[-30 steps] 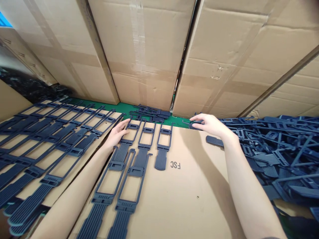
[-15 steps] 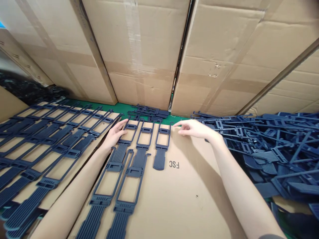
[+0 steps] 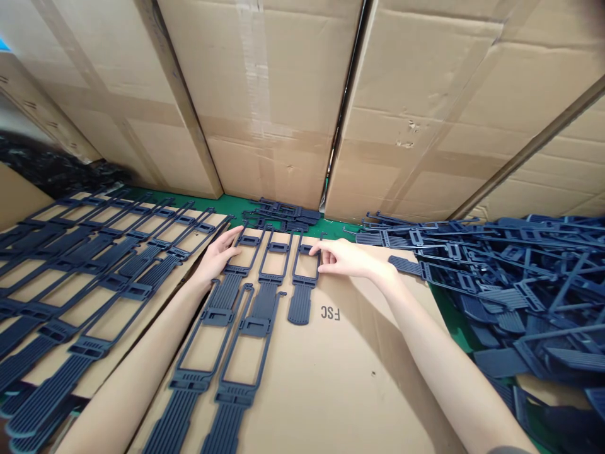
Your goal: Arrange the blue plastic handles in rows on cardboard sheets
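Note:
Dark blue plastic frames with ribbed tongues lie in rows on a cardboard box marked FSC. My left hand rests at the left edge of the first frame in the back row, its fingers and thumb apart. The middle frame lies beside it. My right hand reaches over the right rail of the third frame. Its index finger and thumb are apart and at that frame; the other fingers curl. Two more frames, one of them the nearer frame, overlap the back row's tongues.
A second cardboard surface at left carries rows of similar frames. At right is a large tangled pile of them. A small heap lies on the green surface behind. Tall cardboard boxes stand along the back.
My right hand has moved left from beside the third frame onto its right rail. That frame has shifted slightly left. My left hand has stayed in place.

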A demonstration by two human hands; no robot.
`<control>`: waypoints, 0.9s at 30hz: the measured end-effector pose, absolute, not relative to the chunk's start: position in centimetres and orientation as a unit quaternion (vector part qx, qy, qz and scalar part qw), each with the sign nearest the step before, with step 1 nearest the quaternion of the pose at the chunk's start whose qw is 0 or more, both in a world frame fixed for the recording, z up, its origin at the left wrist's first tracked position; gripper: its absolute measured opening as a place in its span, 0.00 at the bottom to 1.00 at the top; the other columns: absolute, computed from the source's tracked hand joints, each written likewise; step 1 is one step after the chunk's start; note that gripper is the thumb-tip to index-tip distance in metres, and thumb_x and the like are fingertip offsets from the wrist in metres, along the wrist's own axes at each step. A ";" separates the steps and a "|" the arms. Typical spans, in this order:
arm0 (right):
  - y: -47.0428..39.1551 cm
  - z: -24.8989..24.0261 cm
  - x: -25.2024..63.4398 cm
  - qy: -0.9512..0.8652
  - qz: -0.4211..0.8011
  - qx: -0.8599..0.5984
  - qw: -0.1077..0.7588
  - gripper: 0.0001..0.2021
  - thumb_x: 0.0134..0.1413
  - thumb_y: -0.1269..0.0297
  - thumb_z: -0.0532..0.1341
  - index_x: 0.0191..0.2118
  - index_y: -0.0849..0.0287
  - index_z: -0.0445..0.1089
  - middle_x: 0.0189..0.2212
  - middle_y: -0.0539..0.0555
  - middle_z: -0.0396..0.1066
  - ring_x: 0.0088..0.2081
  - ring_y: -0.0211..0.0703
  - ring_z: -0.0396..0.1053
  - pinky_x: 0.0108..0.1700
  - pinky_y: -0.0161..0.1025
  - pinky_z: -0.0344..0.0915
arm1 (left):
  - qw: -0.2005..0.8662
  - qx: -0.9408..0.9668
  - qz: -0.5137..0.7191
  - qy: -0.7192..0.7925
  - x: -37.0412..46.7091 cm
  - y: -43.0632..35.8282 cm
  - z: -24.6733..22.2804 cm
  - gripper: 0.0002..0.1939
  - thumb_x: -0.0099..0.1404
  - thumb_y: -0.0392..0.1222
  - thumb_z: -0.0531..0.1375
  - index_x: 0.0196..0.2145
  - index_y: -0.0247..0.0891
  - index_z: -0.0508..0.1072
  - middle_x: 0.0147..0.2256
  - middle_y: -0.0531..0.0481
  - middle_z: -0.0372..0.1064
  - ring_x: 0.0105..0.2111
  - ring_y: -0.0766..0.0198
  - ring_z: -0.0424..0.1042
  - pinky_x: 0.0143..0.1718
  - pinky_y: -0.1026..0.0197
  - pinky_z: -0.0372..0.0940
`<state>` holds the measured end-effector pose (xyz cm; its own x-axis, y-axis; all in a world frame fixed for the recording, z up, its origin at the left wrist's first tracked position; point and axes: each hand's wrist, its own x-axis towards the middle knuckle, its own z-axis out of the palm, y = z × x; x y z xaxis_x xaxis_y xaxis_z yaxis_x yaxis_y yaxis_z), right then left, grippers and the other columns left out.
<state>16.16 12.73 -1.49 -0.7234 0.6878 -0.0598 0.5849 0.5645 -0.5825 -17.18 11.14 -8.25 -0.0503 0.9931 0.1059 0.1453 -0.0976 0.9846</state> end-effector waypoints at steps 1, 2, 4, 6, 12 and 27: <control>12.8 -1.6 16.1 -0.881 0.293 -0.360 0.090 0.17 0.51 0.73 0.62 0.49 0.61 0.69 0.28 0.49 0.72 0.29 0.38 0.69 0.34 0.35 0.62 | 0.418 0.548 0.502 0.523 -17.2 11.1 -8.3 0.37 0.51 0.45 0.64 0.60 0.38 0.65 0.62 0.43 0.59 0.63 0.44 0.57 0.62 0.45 0.55; 12.8 -1.6 16.1 -0.882 0.289 -0.360 0.094 0.16 0.51 0.73 0.62 0.48 0.60 0.69 0.29 0.50 0.72 0.30 0.38 0.68 0.35 0.35 0.62 | 0.414 0.551 0.501 0.524 -17.2 11.1 -8.3 0.36 0.52 0.45 0.63 0.59 0.39 0.65 0.62 0.43 0.59 0.63 0.44 0.57 0.62 0.45 0.56; 12.8 -1.8 16.0 -0.885 0.276 -0.360 0.104 0.16 0.51 0.73 0.63 0.48 0.60 0.70 0.31 0.51 0.71 0.32 0.39 0.67 0.37 0.36 0.62 | 0.408 0.555 0.497 0.528 -17.2 11.1 -8.3 0.36 0.52 0.45 0.63 0.60 0.39 0.65 0.62 0.44 0.60 0.62 0.45 0.57 0.62 0.46 0.57; 12.9 -1.9 15.9 -0.889 0.264 -0.358 0.112 0.17 0.50 0.73 0.63 0.48 0.60 0.70 0.32 0.51 0.69 0.34 0.40 0.66 0.38 0.37 0.62 | 0.406 0.557 0.493 0.530 -17.2 11.0 -8.3 0.36 0.53 0.45 0.63 0.60 0.39 0.65 0.61 0.44 0.61 0.62 0.45 0.58 0.61 0.47 0.57; 12.9 -2.1 15.9 -0.893 0.252 -0.353 0.117 0.16 0.51 0.73 0.63 0.48 0.60 0.70 0.32 0.51 0.66 0.34 0.40 0.64 0.39 0.37 0.62 | 0.417 0.549 0.498 0.527 -17.1 11.0 -8.1 0.38 0.51 0.45 0.63 0.60 0.37 0.64 0.61 0.42 0.61 0.63 0.45 0.57 0.62 0.47 0.56; 12.7 -2.2 15.5 -0.897 0.235 -0.357 0.109 0.10 0.51 0.73 0.62 0.42 0.60 0.72 0.32 0.51 0.65 0.35 0.40 0.65 0.38 0.36 0.61 | 0.411 0.558 0.494 0.525 -17.1 11.0 -8.1 0.36 0.52 0.45 0.63 0.60 0.38 0.65 0.61 0.44 0.61 0.63 0.46 0.56 0.62 0.48 0.56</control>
<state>15.53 12.67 -2.19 -0.7211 0.6923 0.0282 0.5894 0.6343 -0.5002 -17.07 11.00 -8.10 -0.0401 0.9920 0.1195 0.1801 -0.1105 0.9774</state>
